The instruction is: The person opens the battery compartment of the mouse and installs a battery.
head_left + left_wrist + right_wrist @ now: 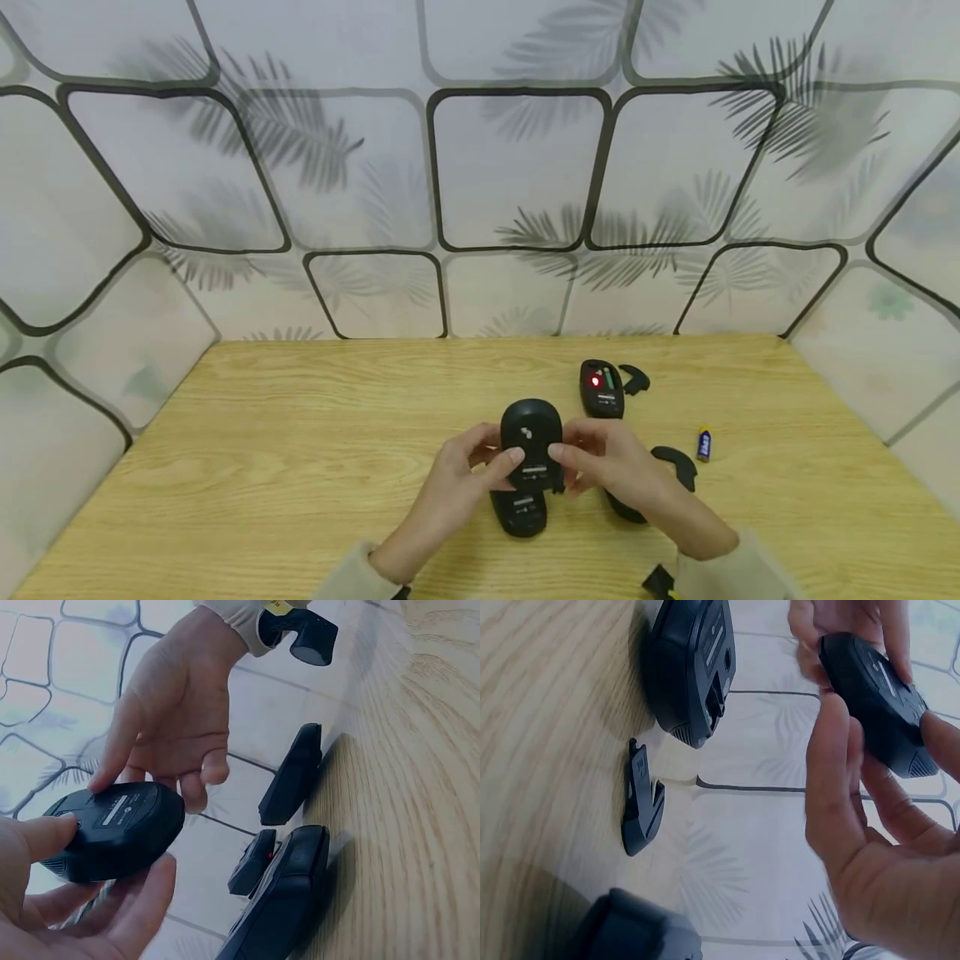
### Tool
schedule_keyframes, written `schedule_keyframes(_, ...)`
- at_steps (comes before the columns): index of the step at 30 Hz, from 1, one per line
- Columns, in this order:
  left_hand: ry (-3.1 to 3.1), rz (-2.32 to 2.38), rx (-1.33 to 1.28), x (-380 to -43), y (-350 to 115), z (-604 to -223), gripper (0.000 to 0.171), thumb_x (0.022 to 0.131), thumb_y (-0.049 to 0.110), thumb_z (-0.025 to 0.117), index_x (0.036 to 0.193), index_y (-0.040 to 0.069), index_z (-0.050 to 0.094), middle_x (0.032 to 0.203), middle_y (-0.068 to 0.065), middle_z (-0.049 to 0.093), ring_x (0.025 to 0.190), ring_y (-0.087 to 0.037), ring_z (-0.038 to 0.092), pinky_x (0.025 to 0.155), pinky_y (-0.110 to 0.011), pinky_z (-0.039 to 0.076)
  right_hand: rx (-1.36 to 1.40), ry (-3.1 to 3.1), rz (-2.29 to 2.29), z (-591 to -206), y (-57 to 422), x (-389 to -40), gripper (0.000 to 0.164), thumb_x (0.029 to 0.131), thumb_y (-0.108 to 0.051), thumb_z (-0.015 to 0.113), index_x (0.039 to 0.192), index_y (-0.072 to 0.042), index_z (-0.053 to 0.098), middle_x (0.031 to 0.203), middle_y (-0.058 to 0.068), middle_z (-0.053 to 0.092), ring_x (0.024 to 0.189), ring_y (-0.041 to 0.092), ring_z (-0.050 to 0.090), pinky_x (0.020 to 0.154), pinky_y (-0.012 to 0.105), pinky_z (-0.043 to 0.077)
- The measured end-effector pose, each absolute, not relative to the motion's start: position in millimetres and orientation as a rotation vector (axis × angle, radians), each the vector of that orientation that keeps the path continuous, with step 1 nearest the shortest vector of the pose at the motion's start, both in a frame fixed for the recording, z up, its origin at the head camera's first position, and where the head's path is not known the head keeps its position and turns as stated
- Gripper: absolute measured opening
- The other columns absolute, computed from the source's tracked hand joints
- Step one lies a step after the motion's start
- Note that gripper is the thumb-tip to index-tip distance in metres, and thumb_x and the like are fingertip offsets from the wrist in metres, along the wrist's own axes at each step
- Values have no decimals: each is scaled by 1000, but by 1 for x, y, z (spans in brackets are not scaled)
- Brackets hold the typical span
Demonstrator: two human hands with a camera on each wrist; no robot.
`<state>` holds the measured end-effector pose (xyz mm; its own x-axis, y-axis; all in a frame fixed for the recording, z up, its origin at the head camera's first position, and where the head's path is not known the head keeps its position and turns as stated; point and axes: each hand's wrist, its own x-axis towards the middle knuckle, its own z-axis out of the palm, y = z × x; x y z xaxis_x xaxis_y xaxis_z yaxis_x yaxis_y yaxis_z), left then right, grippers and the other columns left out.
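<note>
Both hands hold one black computer mouse [531,442] above the table, its underside with a pale label turned up toward the head camera. My left hand [459,475] grips its left side, thumb on the underside and fingers beneath, as the left wrist view shows. On the opposite side my right hand [618,467] pinches it between thumb and fingers. Below the held mouse another black mouse [521,515] lies belly-up, partly covered in the head view. Behind the right hand lies a third mouse [604,404] with a red light and a battery in its open slot.
A curved black cover [637,380] lies beside the lit mouse, and a second cover [678,467] by the right forearm. A small blue-and-yellow battery [703,445] lies farther right. The right forearm partly hides another black mouse [626,508]. Patterned panels [517,167] enclose the wooden table [300,433].
</note>
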<state>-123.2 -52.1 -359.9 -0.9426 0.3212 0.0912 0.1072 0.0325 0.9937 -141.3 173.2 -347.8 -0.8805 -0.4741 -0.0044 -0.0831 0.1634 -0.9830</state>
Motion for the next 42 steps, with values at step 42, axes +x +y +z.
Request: schedule_keyframes(42, 2024, 1912, 540, -122, -53, -360, 72, 91, 1, 72, 153, -6, 36, 102, -11, 64, 79, -18, 67, 56, -36, 65, -802, 1942, -1845, -355, 165, -139, 45, 104, -5, 56, 143, 6, 37, 126, 31, 54, 93, 32, 71, 58, 43, 65)
